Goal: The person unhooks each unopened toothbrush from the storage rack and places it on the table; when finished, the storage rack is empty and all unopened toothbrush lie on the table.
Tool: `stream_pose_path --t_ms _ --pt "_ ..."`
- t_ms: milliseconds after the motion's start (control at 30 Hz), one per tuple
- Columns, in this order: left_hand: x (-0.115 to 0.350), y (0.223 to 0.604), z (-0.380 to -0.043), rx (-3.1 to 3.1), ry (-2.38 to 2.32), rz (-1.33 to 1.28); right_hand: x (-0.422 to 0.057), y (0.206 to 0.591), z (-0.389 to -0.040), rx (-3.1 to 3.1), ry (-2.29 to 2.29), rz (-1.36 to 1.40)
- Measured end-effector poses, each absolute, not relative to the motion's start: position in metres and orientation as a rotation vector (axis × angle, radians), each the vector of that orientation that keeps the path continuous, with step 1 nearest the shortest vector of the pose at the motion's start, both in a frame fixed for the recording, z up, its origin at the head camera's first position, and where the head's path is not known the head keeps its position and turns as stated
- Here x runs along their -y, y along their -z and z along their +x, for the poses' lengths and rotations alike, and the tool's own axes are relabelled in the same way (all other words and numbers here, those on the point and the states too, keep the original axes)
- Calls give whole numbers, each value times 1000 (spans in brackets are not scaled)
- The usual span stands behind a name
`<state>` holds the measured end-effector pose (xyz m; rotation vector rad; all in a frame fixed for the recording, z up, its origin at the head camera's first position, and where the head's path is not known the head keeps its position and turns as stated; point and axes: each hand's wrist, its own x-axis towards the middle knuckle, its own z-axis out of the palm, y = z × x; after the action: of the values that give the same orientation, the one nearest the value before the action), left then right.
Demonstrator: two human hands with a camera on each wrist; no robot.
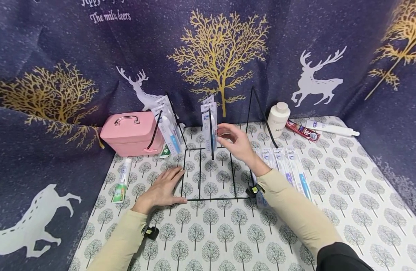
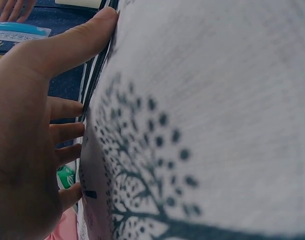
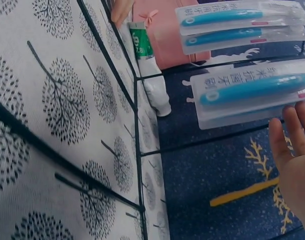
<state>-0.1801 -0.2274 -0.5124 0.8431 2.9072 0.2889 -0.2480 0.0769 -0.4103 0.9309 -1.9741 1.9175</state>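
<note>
A black wire rack (image 1: 211,198) stands on the table. Packaged toothbrushes (image 1: 168,130) hang on its left arm, and another toothbrush package (image 1: 206,131) hangs on the middle one. My right hand (image 1: 237,143) is just right of the middle package, its thumb and fingers parted. In the right wrist view, the fingertips are right at the edge of the hanging toothbrush pack (image 3: 257,92), not wrapped around it. My left hand (image 1: 162,187) lies spread at the rack's front left corner; in the left wrist view its thumb and fingertips meet the rack's edge and the cloth.
More toothbrush packages (image 1: 300,175) lie in a row right of the rack, partly behind my right forearm. A pink case (image 1: 131,133) and a toothpaste tube (image 1: 122,182) are at left. A white bottle (image 1: 277,119), a red packet (image 1: 302,131) and a white tube (image 1: 331,128) are back right.
</note>
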Motion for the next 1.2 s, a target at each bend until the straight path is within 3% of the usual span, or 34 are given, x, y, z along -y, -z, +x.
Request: stream_pose_path --t_ms 667,1200 --pt "226 509 -182 -2902 -255 831 -63 414 -241 2060 -1824 868" --pt "226 511 -181 -2898 -256 818 -66 407 -229 1891 -1579 1090"
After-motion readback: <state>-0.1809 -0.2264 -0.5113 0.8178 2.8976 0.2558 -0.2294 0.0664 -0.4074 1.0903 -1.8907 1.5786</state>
